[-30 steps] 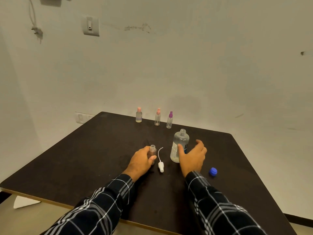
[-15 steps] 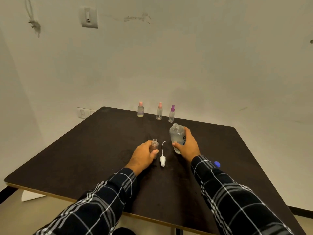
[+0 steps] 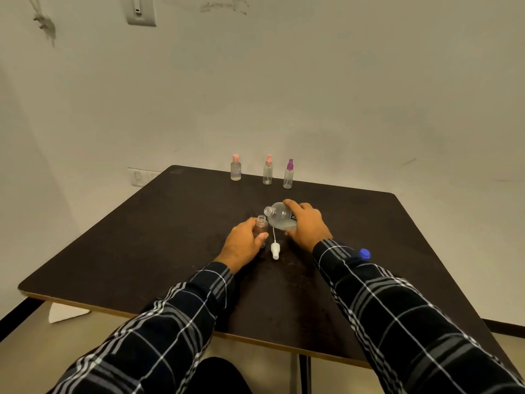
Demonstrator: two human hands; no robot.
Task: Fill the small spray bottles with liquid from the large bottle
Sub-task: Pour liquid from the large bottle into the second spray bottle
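Tipped since a moment ago, the large bottle [image 3: 279, 218] leans mouth-first toward the small open bottle [image 3: 260, 224] near the middle of the table [image 3: 142, 237], the right hand [image 3: 308, 223] curled round it. The left hand [image 3: 244, 243] wraps its fingers round that upright bottle. A white spray head [image 3: 275, 250] lies between the hands, and three capped bottles [image 3: 267, 169] stand along the far edge.

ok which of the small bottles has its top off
The brownish bottle gripped by the left hand: its neck is open, and the white spray top lies beside it. The far three are capped: pink cap, pink sprayer, purple sprayer.
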